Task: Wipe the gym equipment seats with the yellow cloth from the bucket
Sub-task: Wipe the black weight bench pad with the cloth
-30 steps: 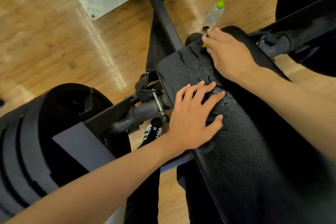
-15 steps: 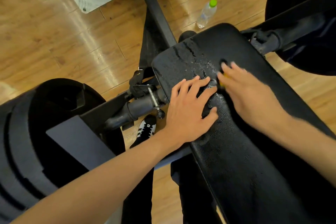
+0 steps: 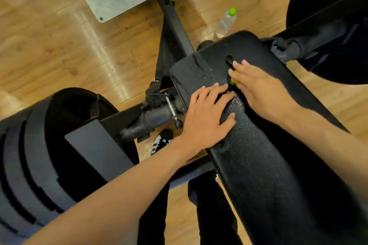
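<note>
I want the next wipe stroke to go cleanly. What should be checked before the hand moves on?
1. Yellow cloth under the right hand: ok, though only a sliver shows.
2. Left hand flat on the seat pad, bracing: ok.
3. Pad already wet near the hands: ok, droplets visible.
4. Far end of the pad free of objects: ok.
5. Water bottle off the pad, standing on the floor: ok.
6. Cloth still damp enough: cannot tell.
</note>
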Demonstrator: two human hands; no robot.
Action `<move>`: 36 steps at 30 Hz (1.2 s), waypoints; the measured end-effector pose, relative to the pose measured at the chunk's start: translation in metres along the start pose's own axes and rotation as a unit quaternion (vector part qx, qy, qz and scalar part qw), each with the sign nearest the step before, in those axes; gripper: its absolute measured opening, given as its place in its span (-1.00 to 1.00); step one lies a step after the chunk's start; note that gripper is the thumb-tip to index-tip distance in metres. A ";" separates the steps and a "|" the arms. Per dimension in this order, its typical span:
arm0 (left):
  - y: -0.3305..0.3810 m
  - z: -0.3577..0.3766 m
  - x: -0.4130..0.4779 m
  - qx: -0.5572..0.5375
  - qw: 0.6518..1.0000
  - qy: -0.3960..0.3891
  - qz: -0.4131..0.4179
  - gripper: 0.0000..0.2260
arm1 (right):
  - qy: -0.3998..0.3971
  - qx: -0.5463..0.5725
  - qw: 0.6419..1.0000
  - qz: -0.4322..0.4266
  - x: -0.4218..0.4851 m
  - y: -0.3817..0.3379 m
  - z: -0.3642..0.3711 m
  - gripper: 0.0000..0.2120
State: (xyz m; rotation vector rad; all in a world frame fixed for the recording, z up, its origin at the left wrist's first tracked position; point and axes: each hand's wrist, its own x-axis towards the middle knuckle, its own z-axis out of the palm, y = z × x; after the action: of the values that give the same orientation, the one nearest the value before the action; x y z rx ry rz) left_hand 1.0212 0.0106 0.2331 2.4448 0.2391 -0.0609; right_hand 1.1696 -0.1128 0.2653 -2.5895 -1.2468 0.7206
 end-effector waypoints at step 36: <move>0.064 -0.003 -0.060 -0.028 0.993 -0.064 0.090 -0.42 | -0.042 -0.029 0.990 -0.130 0.000 0.009 0.003 -0.59</move>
State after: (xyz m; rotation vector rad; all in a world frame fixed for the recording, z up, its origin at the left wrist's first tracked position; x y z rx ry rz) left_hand 0.9742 -0.0455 0.2818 2.3851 -0.0376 -0.1300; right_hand 1.1746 -0.1191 0.2595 -2.3969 -1.6155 0.7570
